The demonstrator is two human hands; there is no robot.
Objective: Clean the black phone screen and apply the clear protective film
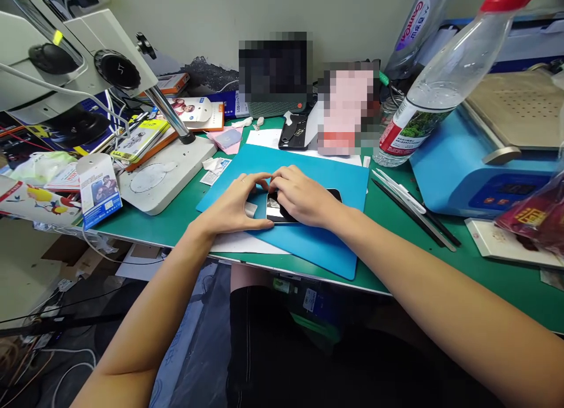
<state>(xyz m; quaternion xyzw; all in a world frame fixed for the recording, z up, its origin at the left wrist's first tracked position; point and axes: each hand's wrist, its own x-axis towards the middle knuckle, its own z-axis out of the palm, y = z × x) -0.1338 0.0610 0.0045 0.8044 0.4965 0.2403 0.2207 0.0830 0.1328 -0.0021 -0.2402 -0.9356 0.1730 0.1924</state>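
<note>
A smartphone with a dark, glossy face lies flat on a blue mat. My left hand curves round its left end, thumb along the near edge and fingertips at the far side. Under that palm a small whitish piece shows beside the phone. Across the middle of the phone lies my right hand, its fingers bent and pressed together near the left fingertips. What those fingers pinch, if anything, is hidden. Most of the phone's face is covered by the right hand.
A microscope stand rises at left, near small boxes. At right are a red-capped bottle, pens and tools, and a blue machine. Behind the mat lie a black phone-shaped part and a pixelated screen.
</note>
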